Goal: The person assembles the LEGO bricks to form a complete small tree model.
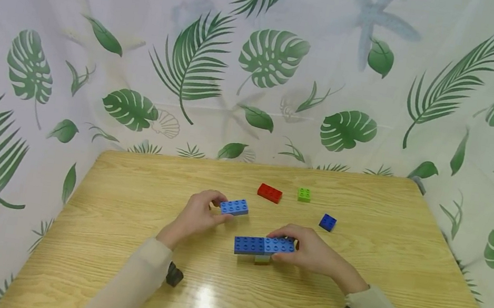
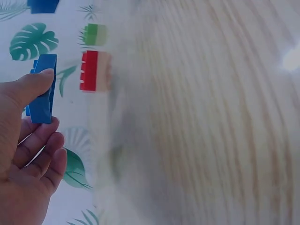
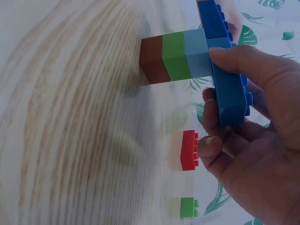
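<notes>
My left hand (image 1: 196, 216) pinches a light blue building brick (image 1: 234, 207) between thumb and fingers, left of the stack and above the table. My right hand (image 1: 311, 250) grips a blue brick (image 1: 280, 245) at the right end of the stack's top. A darker blue brick (image 1: 249, 245) lies end to end with it and juts out to the left. Under these two, in the right wrist view, a narrow column shows a brown brick (image 3: 152, 61) on the table, a green brick (image 3: 176, 56) and a pale blue brick (image 3: 197, 52).
Farther back on the wooden table (image 1: 138, 175) lie a red brick (image 1: 270, 193), a small lime green brick (image 1: 304, 194) and a small dark blue brick (image 1: 328, 222). A leaf-patterned cloth (image 1: 212, 133) hangs behind the table and along its sides.
</notes>
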`<state>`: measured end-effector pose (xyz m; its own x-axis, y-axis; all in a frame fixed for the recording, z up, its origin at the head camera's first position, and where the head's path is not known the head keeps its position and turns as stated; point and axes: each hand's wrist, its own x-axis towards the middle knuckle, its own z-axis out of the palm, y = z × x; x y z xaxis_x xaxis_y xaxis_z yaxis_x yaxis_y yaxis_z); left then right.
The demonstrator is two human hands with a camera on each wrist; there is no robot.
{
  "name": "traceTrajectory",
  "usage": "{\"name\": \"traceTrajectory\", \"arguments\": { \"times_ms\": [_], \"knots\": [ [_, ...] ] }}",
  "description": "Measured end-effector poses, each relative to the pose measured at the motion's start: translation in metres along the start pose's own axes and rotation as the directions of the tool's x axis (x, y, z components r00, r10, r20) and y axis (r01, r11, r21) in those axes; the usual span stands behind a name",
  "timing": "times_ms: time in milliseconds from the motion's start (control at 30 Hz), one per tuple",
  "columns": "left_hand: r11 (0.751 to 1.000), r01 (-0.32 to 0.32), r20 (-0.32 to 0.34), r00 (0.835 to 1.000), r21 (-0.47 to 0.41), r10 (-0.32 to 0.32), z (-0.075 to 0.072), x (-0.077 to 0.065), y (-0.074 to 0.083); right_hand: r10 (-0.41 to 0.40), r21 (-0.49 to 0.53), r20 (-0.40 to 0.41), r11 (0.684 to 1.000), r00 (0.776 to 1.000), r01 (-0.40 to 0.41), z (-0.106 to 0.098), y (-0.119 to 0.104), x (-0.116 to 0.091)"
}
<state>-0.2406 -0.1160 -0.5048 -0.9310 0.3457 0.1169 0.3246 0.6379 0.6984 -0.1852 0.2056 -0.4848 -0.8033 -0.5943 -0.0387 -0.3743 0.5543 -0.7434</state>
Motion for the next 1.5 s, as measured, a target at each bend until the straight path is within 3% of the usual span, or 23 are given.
{"name": "traceTrajectory", "arguments": {
  "times_ms": [333, 867, 1300, 1500],
  "knots": [
    [0.995, -0.072, 0.011, 0.997, -0.064, 0.073, -0.007, -0.013, 0.020, -0.050, -0.010, -0.018, 0.999, 0.999, 0.050, 0.002, 0.000, 0.003],
    [0.981, -0.180, 0.058, 0.981, -0.071, 0.184, 0.000, -0.023, 0.034, -0.048, -0.047, -0.038, 0.998, 0.998, 0.046, 0.005, 0.001, 0.019],
    [0.981, -0.182, 0.111, 0.976, -0.061, 0.188, 0.008, -0.027, 0.039, -0.023, -0.047, -0.031, 0.999, 0.999, 0.022, 0.004, 0.001, 0.022],
    [0.975, -0.220, 0.105, 0.969, -0.039, 0.223, 0.008, -0.027, 0.038, -0.021, -0.035, -0.035, 0.999, 0.999, 0.019, 0.004, 0.001, 0.023]
  ]
}}
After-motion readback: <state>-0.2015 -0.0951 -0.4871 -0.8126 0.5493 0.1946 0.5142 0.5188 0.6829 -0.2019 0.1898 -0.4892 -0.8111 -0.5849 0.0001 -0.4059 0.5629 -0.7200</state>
